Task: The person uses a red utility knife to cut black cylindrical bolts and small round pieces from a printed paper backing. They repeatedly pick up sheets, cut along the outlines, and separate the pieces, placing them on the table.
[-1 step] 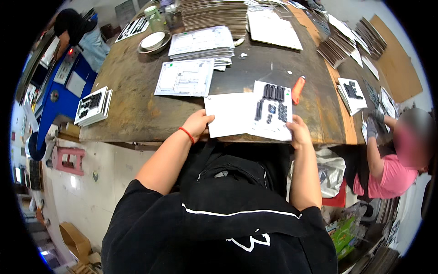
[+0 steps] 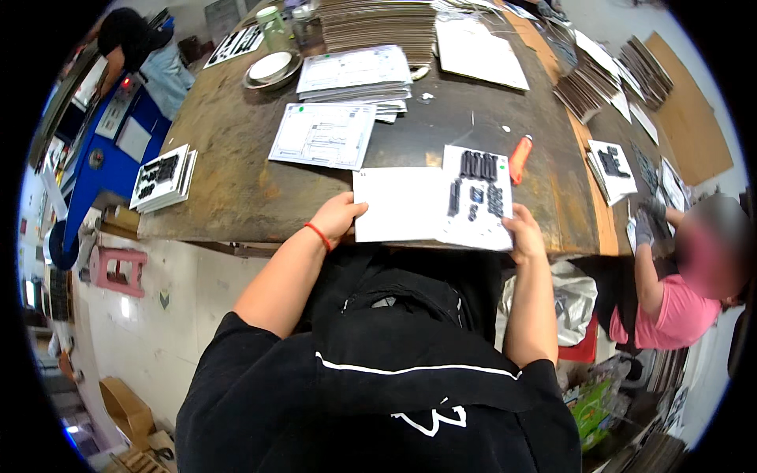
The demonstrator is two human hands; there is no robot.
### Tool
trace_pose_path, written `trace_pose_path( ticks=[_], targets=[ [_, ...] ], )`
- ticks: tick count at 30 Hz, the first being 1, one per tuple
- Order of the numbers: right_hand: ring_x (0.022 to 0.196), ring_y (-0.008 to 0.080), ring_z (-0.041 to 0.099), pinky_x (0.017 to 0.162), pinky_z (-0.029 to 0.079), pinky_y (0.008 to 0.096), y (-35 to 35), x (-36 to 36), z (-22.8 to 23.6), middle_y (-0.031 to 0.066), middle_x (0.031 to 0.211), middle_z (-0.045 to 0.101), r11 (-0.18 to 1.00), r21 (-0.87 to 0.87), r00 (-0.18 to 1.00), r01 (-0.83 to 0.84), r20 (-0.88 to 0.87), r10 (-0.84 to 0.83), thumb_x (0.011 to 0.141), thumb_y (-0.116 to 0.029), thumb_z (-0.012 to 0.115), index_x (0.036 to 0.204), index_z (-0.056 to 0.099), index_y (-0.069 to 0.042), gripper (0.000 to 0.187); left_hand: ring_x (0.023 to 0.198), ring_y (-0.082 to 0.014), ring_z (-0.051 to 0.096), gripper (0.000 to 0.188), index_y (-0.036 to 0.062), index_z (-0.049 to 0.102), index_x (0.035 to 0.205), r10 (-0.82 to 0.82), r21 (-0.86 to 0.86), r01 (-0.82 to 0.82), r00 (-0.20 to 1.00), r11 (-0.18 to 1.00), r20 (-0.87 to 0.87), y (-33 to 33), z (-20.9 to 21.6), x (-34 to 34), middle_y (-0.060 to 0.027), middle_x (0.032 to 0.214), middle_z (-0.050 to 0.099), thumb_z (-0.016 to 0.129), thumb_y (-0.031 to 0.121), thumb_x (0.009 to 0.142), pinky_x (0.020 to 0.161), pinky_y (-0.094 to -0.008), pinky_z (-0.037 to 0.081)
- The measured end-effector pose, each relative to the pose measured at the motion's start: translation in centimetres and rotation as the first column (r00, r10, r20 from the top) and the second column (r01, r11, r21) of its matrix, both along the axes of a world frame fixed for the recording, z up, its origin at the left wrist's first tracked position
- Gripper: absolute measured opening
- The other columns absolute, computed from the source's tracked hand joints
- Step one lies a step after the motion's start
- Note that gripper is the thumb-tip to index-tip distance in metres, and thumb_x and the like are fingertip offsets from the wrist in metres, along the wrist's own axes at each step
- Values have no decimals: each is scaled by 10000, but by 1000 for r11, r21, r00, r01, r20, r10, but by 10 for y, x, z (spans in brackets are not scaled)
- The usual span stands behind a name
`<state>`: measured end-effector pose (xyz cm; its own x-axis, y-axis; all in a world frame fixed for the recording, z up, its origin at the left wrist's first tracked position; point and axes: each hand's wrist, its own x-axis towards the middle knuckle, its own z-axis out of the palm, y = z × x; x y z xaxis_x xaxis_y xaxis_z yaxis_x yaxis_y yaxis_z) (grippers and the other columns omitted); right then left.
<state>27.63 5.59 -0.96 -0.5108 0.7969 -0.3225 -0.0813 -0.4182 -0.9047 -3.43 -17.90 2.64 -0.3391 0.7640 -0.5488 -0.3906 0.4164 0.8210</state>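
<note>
My left hand [image 2: 339, 217] is closed on the left edge of a plain white board [image 2: 398, 203], thumb on top. With my right hand [image 2: 523, 234] I grip the lower right corner of a second white board [image 2: 465, 229] that carries several black parts in rows and a green dot. The boards meet side by side at the table's front edge, the right one seeming to overlap the plain one. Just beyond my right hand's board lies an orange-handled tool [image 2: 520, 158]. Behind the plain board rests a printed drawing sheet [image 2: 325, 135].
Stacked drawing sheets [image 2: 355, 71] and a tall pile of cardboard [image 2: 377, 27] stand farther back on the table [image 2: 236, 169]. Boards with black parts [image 2: 164, 180] are stacked at the left edge. At the right, a gloved co-worker in pink [image 2: 682, 311] works close to the table.
The whole view has shifted slightly. Both hands keep their hold on the boards, which sit marginally lower in the picture.
</note>
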Motion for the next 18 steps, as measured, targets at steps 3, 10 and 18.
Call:
trace_pose_path(
  ticks=[3, 10, 18],
  targets=[
    [829, 209, 680, 755, 546, 323, 5, 27, 22, 123, 962, 683, 991, 60, 991, -123, 53, 120, 774, 87, 543, 1192, 521, -13, 430, 974, -199, 644, 334, -88, 546, 1234, -110, -48, 104, 984, 993, -144, -50, -14, -34, -153, 1105, 653, 555, 80, 945, 871, -345, 522],
    [777, 141, 652, 713, 499, 254, 55, 16, 55, 53, 895, 687, 818, 60, 794, -572, 292, 533, 757, 90, 587, 1161, 554, -56, 431, 922, -188, 663, 319, -75, 587, 1203, 62, -115, -93, 966, 989, -252, -110, -14, -119, -124, 1072, 685, 585, 88, 928, 813, -330, 530],
    [932, 270, 688, 853, 517, 339, 96, -97, 50, 109, 1040, 724, 555, 329, 400, -764, 917, 7, 790, -14, 652, 1107, 683, -48, 320, 1109, -309, 640, 497, 30, 638, 1229, -119, -235, -243, 414, 941, -903, -78, 13, -150, -171, 1246, 652, 711, 326, 837, 967, -410, 486]
  ],
)
